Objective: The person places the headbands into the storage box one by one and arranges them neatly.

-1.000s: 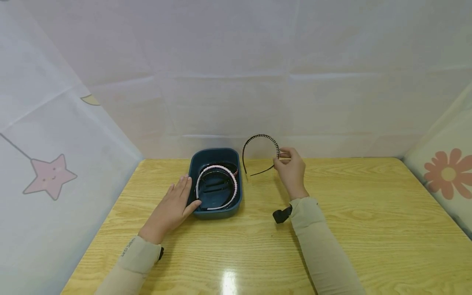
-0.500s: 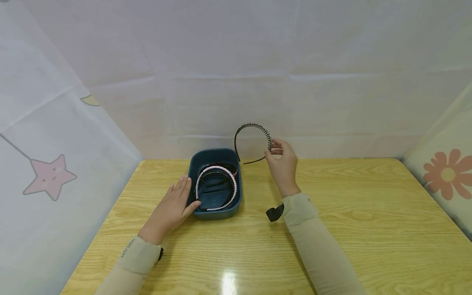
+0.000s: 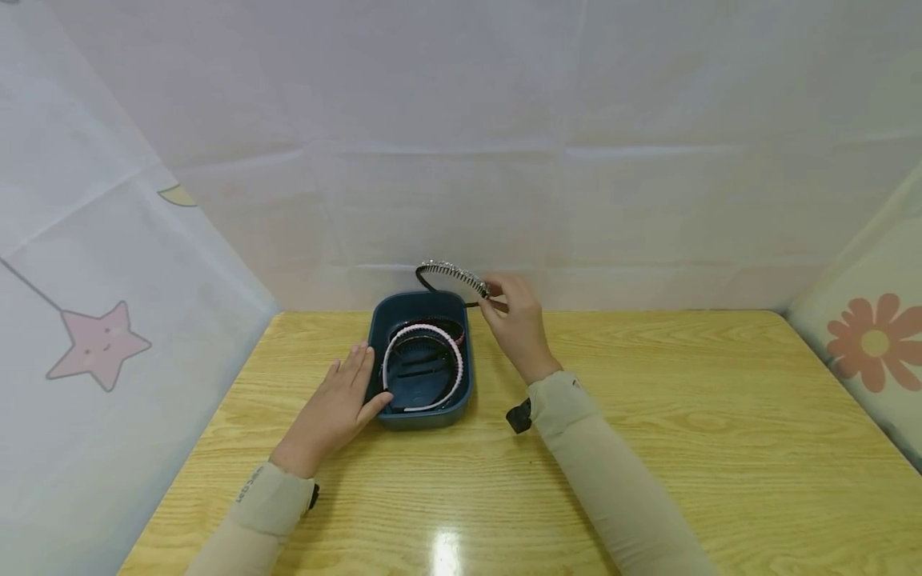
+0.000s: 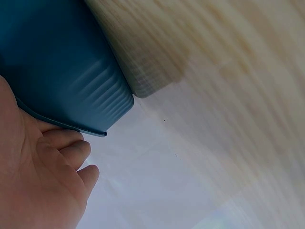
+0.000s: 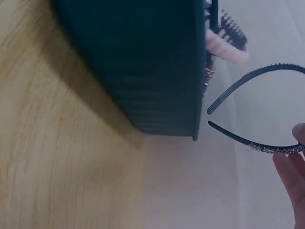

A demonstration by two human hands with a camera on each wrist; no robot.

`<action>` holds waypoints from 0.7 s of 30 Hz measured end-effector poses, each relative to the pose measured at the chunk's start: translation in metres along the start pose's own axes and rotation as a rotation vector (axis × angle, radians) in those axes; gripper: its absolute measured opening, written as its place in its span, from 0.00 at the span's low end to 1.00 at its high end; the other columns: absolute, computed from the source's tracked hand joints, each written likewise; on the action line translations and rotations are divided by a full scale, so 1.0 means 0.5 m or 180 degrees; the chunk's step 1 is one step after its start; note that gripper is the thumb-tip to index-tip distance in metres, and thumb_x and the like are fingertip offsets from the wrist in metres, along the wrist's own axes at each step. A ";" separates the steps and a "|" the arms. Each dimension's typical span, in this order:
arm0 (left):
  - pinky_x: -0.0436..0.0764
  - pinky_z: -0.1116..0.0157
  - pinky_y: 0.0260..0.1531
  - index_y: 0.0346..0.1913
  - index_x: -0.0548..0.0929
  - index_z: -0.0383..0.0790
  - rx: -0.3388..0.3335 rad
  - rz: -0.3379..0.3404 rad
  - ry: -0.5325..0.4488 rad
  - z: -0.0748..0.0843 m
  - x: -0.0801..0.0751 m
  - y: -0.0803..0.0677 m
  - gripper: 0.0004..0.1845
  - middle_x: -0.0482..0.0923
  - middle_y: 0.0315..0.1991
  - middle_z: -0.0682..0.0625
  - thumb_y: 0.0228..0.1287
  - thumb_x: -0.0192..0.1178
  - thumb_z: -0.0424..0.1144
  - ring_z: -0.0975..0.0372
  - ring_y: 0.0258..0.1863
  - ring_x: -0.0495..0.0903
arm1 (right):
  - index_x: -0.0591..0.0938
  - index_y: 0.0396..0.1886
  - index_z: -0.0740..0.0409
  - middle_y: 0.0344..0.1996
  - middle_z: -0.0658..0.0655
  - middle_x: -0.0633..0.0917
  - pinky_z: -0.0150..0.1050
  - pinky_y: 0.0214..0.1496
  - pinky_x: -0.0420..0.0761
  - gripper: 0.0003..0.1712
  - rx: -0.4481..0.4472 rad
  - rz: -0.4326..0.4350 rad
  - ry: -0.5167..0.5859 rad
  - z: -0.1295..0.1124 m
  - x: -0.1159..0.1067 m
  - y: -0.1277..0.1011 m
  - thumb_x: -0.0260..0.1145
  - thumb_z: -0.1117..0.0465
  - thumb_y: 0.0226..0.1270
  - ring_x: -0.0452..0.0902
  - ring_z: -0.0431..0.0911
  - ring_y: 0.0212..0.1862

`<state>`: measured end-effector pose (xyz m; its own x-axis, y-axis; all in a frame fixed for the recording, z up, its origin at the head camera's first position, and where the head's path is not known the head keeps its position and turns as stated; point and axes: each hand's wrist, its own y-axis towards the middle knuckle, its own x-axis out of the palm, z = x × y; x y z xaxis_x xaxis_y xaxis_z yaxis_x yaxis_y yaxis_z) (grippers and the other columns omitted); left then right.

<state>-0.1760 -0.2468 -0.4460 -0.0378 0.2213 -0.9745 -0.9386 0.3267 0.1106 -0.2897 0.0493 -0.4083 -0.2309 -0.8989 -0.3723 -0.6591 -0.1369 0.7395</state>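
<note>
My right hand (image 3: 515, 324) pinches a black toothed headband (image 3: 454, 274) with a glittery outer side, held up over the back right corner of a dark blue plastic basket (image 3: 425, 419). In the right wrist view, the two tips of that glittery headband (image 5: 269, 147) point toward the basket's rim. Inside the basket lie a pale pink-and-white headband (image 3: 425, 327) and darker ones partly under it. My left hand (image 3: 334, 408) rests against the basket's left side with fingers straight and the thumb over the rim. The left wrist view shows those fingers (image 4: 76, 148) at the basket's edge.
The basket stands on a wood-grain table (image 3: 684, 432) near its back edge. Behind it hangs a pale cloth backdrop (image 3: 468, 184), with a printed pink star (image 3: 98, 346) on the left side and a printed flower (image 3: 875, 341) on the right.
My right hand has carried the glittery headband leftward, from beside the basket to over its back corner, and tilted it flatter. The left hand and the basket have stayed put.
</note>
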 end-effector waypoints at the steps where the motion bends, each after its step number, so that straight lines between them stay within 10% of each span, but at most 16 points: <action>1: 0.47 0.42 0.78 0.79 0.50 0.25 -0.0002 0.0005 -0.0002 0.000 0.000 0.000 0.46 0.44 0.80 0.33 0.78 0.46 0.61 0.43 0.80 0.45 | 0.82 0.51 0.67 0.45 0.63 0.81 0.34 0.52 0.86 0.15 -0.0069 -0.0071 -0.0034 -0.001 0.004 -0.001 0.70 0.74 0.66 0.81 0.52 0.49; 21: 0.47 0.42 0.77 0.79 0.49 0.26 -0.0006 -0.0011 0.0008 0.000 0.003 0.002 0.46 0.44 0.80 0.33 0.79 0.45 0.61 0.43 0.80 0.44 | 0.85 0.46 0.61 0.46 0.58 0.82 0.38 0.54 0.84 0.10 -0.0705 -0.0896 -0.0853 -0.002 0.045 -0.017 0.70 0.72 0.67 0.80 0.50 0.50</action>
<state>-0.1772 -0.2462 -0.4473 -0.0354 0.2178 -0.9753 -0.9394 0.3257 0.1068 -0.2888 0.0298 -0.4223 -0.2610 -0.6783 -0.6868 -0.5603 -0.4729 0.6800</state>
